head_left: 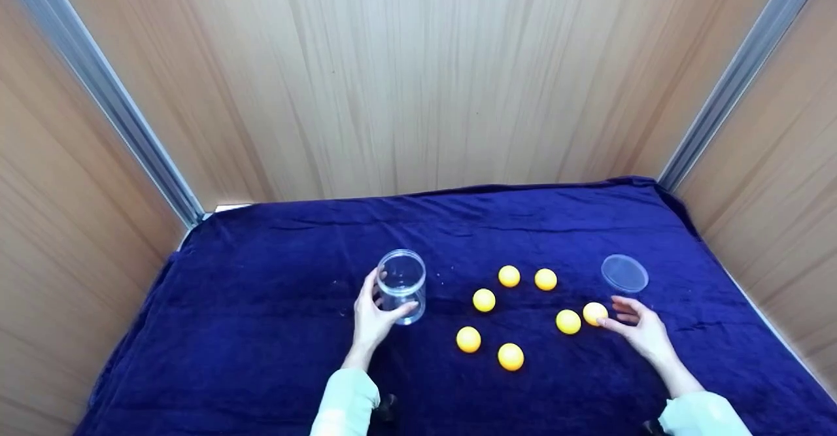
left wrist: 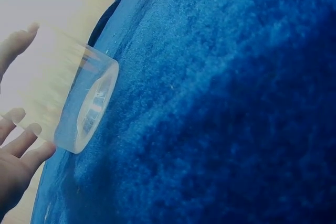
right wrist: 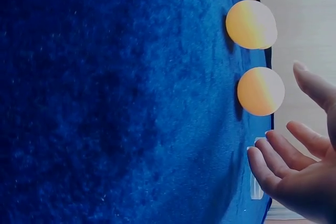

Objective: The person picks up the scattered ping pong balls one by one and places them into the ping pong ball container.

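Observation:
My left hand (head_left: 370, 321) grips a clear plastic jar (head_left: 409, 292), thumb on the near side and fingers on the left. The jar stands with its open mouth up, and I see no ball inside. In the left wrist view the jar's base (left wrist: 79, 135) is close to the cloth; whether it touches is unclear. My right hand (head_left: 646, 338) is beside an orange ping-pong ball (head_left: 594, 313), thumb and fingers spread. A gap shows between that hand (right wrist: 302, 174) and the nearest ball (right wrist: 261, 91) in the right wrist view.
Several more orange ping-pong balls (head_left: 484, 300) lie scattered between the hands. A clear round lid (head_left: 624, 274) lies flat beyond the right hand. Dark blue cloth (head_left: 261, 305) covers the table, with wood-grain panels (head_left: 418, 83) behind and at both sides.

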The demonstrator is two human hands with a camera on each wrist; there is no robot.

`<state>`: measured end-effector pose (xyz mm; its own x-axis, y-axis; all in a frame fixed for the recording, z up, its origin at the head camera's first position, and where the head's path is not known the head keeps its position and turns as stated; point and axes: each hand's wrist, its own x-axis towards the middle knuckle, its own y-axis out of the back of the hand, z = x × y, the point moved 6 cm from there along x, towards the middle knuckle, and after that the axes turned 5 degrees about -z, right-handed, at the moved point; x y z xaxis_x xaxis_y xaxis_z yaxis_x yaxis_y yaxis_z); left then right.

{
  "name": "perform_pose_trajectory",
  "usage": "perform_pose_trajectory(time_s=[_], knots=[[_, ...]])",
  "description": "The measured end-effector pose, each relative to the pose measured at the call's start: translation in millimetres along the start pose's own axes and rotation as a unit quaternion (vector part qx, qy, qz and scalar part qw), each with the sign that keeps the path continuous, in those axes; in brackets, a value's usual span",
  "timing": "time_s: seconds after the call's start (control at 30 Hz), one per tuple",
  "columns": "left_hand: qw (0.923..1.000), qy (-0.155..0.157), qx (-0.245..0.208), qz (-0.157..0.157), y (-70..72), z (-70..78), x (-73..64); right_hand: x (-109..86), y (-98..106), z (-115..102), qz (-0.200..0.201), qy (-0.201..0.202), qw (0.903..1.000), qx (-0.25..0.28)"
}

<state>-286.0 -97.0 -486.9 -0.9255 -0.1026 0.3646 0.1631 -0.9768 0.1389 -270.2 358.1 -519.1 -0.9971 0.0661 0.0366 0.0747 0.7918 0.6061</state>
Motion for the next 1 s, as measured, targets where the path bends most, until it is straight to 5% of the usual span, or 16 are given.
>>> perform_pose_trajectory(time_s=[0.4,1.0], knots=[[0.9998,0.014,-0.01,0.001,-0.6,-3.4,-0.5,7.3,-9.0,10.7,-0.018,-0.039,0.9991,-0.001],[0.9999,0.013,0.001,0.002,-0.1,-4.7,0.6,11.2,-14.9,11.0,-0.022,-0.026,0.9988,-0.035]])
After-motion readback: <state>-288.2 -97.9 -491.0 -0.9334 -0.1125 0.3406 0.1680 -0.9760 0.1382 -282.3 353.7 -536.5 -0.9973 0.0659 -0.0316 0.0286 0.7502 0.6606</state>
